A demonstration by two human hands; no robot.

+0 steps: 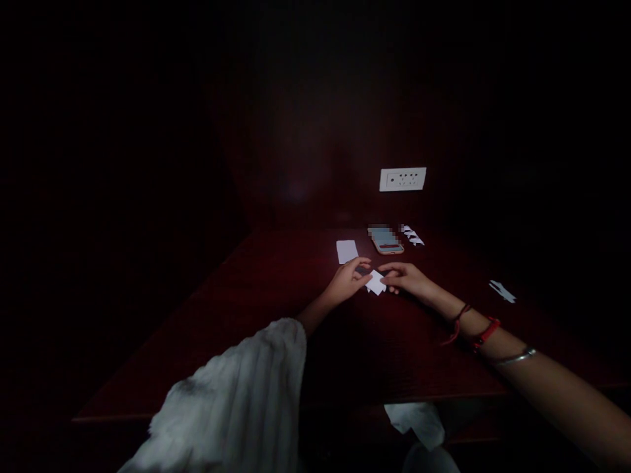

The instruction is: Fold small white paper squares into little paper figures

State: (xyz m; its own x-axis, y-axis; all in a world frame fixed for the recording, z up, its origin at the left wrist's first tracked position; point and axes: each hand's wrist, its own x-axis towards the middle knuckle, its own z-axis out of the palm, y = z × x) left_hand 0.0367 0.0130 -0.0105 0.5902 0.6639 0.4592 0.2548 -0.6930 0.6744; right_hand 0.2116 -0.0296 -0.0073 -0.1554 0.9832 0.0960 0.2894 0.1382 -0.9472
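Note:
Between my two hands is a small white piece of folded paper (376, 282), just above or on the dark red table. My left hand (349, 279) grips its left edge between thumb and fingers. From the other side, my right hand (401, 279) pinches the right edge, with its index finger reaching over the top. A flat white sheet of paper (347, 251) lies on the table just beyond my left hand. Behind my right hand rests a phone (387, 240) in an orange-edged case, its screen lit and partly blurred.
White paper scraps (413, 235) lie right of the phone, and a pale cut strip (503, 291) lies farther right on the table (236, 315). A white socket panel (403, 179) is on the back wall. Below the front edge hangs something whitish (417, 420).

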